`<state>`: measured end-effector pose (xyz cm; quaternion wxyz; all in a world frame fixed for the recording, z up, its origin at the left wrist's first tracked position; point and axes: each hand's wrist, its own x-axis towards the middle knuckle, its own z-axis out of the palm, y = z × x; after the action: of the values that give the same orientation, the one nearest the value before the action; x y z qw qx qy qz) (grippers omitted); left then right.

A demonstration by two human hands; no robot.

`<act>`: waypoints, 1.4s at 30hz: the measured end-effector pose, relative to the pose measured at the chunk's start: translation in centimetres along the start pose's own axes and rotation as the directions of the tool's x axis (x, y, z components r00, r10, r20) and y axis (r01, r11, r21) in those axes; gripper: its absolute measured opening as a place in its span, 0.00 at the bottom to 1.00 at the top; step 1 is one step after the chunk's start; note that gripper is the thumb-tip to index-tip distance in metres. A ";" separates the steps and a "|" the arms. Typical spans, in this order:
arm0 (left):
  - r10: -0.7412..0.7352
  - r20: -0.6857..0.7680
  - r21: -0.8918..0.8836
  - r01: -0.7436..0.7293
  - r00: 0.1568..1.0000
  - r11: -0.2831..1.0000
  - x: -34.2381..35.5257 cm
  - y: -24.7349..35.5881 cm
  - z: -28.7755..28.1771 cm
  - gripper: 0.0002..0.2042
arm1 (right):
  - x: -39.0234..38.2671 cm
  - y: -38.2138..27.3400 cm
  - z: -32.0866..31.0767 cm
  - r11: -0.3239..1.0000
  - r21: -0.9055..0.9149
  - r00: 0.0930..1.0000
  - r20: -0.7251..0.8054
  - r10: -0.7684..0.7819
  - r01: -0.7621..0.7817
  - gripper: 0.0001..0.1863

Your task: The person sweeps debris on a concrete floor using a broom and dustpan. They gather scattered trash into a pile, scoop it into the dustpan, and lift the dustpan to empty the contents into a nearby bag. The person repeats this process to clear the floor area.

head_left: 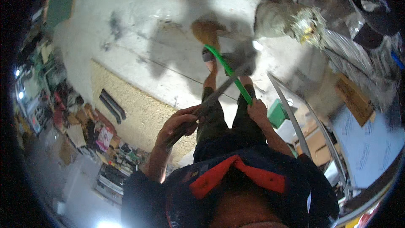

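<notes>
My left hand [179,123] is closed round a long, narrow grey bar [221,90], which slants up and to the right in front of my legs. In my right hand [257,112] is the lower end of a bright green bar [230,71], slim and slightly bent at its far tip. It slants up and to the left, and the two bars cross in this view. Whether they touch I cannot tell. Below them are my legs and a brown shoe [204,29] on the floor.
Two dark bent strips [113,106] lie on a beige speckled board [135,101] at left. Clutter [90,122] fills the left side. At right stand a grey metal frame [289,109], a green box [276,113], a brown board [354,98] and a bulky sack [276,19].
</notes>
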<state>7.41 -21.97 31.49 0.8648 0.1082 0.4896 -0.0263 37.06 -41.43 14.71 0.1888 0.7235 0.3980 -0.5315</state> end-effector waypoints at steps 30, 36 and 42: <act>0.164 -0.798 -0.188 -0.498 0.581 0.847 -8.0 -17.6 -28.7 0.31 | 1.8 1.5 5.6 0.742 0.644 0.970 0.003 0.245 -0.189 0.16; -0.024 -0.758 -0.439 -0.483 0.652 0.757 -6.5 -23.2 -31.8 0.32 | 4.0 -8.6 5.5 0.876 0.480 0.994 -0.064 0.086 -0.045 0.13; -0.182 -0.713 -0.653 -0.547 0.677 0.525 -4.4 -25.4 -34.0 0.31 | 3.8 -19.1 5.3 0.872 0.457 0.983 -0.052 -0.173 0.178 0.12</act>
<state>-27.36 -39.78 14.19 0.5436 -0.2575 0.7165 0.3533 19.40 -32.05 12.13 -0.0386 0.7108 0.3258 -0.6222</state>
